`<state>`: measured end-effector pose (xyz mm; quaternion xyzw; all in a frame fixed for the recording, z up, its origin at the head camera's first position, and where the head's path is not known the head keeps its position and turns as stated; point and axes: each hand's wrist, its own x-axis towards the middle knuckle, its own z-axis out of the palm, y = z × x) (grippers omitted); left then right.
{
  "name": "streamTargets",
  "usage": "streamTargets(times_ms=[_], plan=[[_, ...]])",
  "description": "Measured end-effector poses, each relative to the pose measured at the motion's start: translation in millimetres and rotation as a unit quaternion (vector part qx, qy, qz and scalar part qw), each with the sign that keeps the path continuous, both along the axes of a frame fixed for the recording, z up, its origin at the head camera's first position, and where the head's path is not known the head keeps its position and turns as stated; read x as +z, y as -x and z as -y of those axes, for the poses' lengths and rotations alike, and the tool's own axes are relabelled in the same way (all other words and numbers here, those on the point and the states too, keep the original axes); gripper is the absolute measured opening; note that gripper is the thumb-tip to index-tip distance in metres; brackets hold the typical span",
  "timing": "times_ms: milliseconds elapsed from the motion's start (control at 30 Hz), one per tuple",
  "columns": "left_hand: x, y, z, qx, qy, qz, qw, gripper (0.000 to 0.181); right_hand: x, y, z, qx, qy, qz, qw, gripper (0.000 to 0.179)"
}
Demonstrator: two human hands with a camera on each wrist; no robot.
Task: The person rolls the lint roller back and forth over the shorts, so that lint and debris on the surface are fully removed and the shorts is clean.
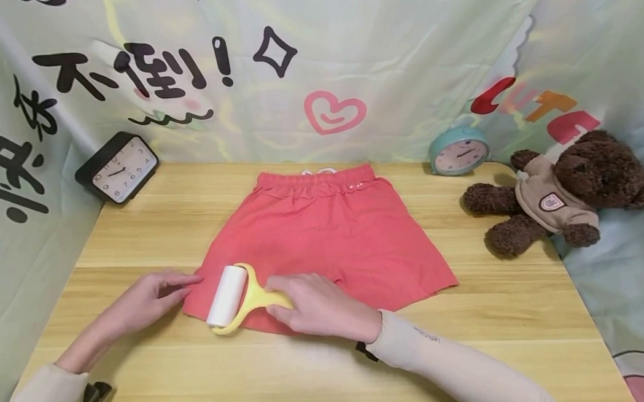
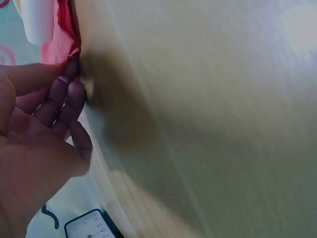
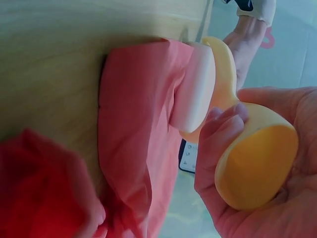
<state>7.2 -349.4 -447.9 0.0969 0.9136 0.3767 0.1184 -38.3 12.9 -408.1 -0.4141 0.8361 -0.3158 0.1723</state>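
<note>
Red shorts (image 1: 324,238) lie spread flat on the wooden table, waistband at the far side with a white drawstring. My right hand (image 1: 320,305) grips the yellow handle of a lint roller (image 1: 230,296), fingers wrapped round it in the right wrist view. Its white roll rests on the shorts' left leg near the lower corner. With thumb and forefinger, my left hand (image 1: 151,300) pinches the edge of that same leg, just left of the roll. In the left wrist view, the other fingers of this hand (image 2: 44,114) are bent.
A black square clock (image 1: 123,170) stands at the back left, and a round teal alarm clock (image 1: 459,151) at the back right. A brown teddy bear (image 1: 554,193) in a beige shirt lies at the right edge. Printed cloth (image 1: 401,54) hangs behind and along both sides.
</note>
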Motion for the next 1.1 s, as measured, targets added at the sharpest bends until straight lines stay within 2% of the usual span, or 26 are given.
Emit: streamTargets(times_ms=[100, 267, 367, 500, 667, 800, 900, 1000, 1100], plan=[[-0.7, -2.3, -4.1, 0.004, 0.017, -0.025, 0.9995, 0.032, 0.2, -0.2, -3.3, 0.000, 0.000, 0.003, 1.0000, 0.013], [-3.9, -3.7, -9.9, -0.004, 0.059, -0.100, 0.9932, 0.044, -0.6, -0.6, -4.0, 0.001, -0.001, -0.001, 1.0000, 0.011], [-4.8, -2.7, -8.7, -0.030, 0.107, -0.154, 0.9819, 0.051, -1.1, -0.5, -3.2, 0.000, -0.004, 0.002, 1.0000, 0.013], [-1.1, 1.7, -3.1, -0.059, 0.163, -0.162, 0.9713, 0.061, -1.3, -0.5, -2.5, -0.002, -0.008, 0.001, 1.0000, 0.017], [6.9, 12.2, 0.2, -0.086, 0.196, -0.123, 0.9692, 0.075, -1.6, 0.1, -2.4, -0.006, -0.010, 0.000, 0.9999, 0.018], [12.2, 17.9, 1.4, -0.085, 0.187, -0.045, 0.9775, 0.089, -1.1, 1.0, -2.9, -0.003, -0.004, 0.000, 1.0000, 0.014], [14.4, 19.2, 2.5, -0.077, 0.178, 0.010, 0.9810, 0.098, -1.0, 1.9, -4.8, 0.006, 0.002, -0.004, 1.0000, 0.010], [15.7, 18.6, 2.5, -0.075, 0.177, 0.031, 0.9808, 0.102, -2.2, 3.2, -8.0, 0.016, 0.005, -0.013, 0.9998, 0.010], [16.1, 18.2, 1.8, -0.075, 0.180, 0.032, 0.9803, 0.103, -3.4, 4.9, -12.8, 0.020, 0.005, -0.016, 0.9997, 0.010]])
